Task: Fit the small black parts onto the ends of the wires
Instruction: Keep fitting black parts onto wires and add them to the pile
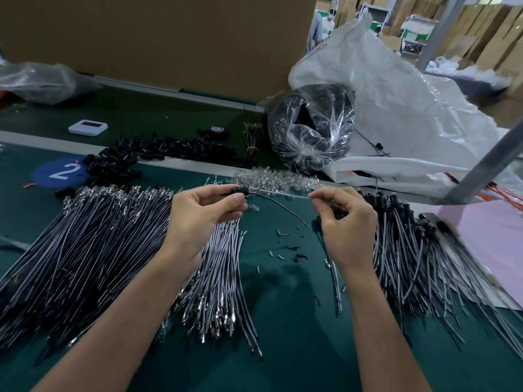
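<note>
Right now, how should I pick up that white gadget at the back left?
Come from above and pinch the white gadget across its two long edges. It lies flat, screen up, and those edges are straight and parallel.

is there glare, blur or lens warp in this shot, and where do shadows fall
Head view: glare streaks the clear plastic bag; wide-angle warp leans the metal post near the right edge; the left hand and right hand are sharp and cast soft shadows on the green mat beneath; the far cardboard boxes look soft.
</note>
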A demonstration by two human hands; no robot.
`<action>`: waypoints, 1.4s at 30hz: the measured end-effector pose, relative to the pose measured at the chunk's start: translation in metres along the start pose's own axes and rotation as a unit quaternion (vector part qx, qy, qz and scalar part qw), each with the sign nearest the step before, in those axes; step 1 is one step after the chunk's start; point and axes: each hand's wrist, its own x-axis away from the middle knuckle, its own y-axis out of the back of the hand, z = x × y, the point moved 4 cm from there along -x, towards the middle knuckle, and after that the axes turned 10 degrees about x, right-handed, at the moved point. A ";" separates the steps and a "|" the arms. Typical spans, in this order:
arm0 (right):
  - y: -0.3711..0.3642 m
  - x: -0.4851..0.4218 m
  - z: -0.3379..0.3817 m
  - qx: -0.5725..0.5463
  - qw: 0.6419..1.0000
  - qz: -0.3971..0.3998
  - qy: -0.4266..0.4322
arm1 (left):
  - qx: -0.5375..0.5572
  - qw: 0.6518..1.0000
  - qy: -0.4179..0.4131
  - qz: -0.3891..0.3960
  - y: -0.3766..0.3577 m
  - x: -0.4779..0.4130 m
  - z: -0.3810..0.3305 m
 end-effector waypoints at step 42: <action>-0.019 0.012 0.012 0.175 0.981 0.078 -0.003 | -0.034 0.999 -0.003 0.040 -0.008 0.005 0.001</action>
